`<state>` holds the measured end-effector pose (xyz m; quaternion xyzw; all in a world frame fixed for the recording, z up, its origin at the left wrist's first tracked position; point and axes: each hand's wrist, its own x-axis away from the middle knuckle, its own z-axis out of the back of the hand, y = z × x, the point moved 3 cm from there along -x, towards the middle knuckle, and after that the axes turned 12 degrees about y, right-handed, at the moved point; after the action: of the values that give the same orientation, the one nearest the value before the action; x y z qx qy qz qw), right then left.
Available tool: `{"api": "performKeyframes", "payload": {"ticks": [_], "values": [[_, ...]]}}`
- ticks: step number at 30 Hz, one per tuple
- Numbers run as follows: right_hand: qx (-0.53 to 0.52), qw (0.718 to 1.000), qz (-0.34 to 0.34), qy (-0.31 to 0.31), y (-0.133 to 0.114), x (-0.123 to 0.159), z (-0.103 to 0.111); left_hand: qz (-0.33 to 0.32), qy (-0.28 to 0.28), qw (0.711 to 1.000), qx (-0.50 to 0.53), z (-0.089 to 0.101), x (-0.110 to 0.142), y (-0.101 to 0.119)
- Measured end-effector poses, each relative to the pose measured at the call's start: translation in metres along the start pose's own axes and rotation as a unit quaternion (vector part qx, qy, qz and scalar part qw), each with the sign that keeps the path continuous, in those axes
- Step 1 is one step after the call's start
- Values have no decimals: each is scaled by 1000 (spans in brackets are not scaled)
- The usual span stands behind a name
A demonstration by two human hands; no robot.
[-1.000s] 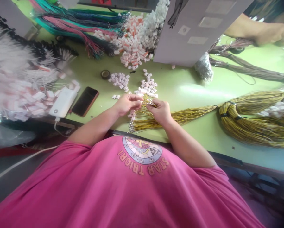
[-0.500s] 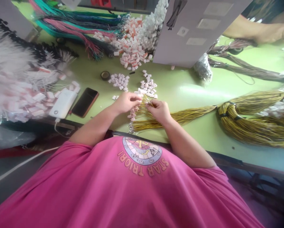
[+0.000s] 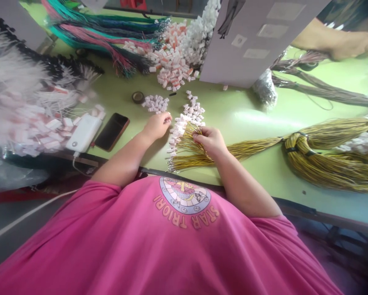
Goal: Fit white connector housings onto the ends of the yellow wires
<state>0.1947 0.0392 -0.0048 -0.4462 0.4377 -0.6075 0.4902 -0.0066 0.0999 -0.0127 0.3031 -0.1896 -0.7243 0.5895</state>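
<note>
My left hand (image 3: 158, 126) is closed with its fingertips pinched, just below a small heap of white plastic connectors (image 3: 155, 103); what it holds, if anything, is hidden. My right hand (image 3: 213, 141) is closed on yellow wire (image 3: 196, 132), thumb and fingers pressed together. Between the hands, yellow wires fan out with white connectors (image 3: 178, 129) on their ends. Below them lies a bundle of yellow wires (image 3: 191, 162) with bare metal tips. A second heap of white connectors (image 3: 194, 110) sits just beyond the fan.
A phone (image 3: 112, 132) and a white power bank (image 3: 83, 133) with a cable lie left. A tape roll (image 3: 138, 97) is behind my left hand. A coiled yellow wire bundle (image 3: 307, 151) lies right. A grey panel (image 3: 242, 45) stands behind; another person's arm (image 3: 325, 41) is beyond it.
My left hand has moved left, away from my right hand and toward the connector heap. My right hand has shifted slightly right, keeping its grip on yellow wire.
</note>
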Motion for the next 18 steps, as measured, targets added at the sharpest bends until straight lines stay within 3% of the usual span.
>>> {"api": "performKeyframes", "payload": {"ticks": [3, 8, 11, 18], "values": [[1, 1000, -5, -9, 0, 1, -1, 76, -34, 975, 208, 5, 12, 11], [19, 1000, -4, -9, 1, 1, 0, 181, -128, 881, 417, 0, 27, 30], [19, 1000, 24, -2, 0, 1, 0, 224, -125, 856, 449, -8, 29, 31], [111, 987, 105, 42, -9, 7, -1, 228, -123, 853, 453, -15, 31, 31]]}}
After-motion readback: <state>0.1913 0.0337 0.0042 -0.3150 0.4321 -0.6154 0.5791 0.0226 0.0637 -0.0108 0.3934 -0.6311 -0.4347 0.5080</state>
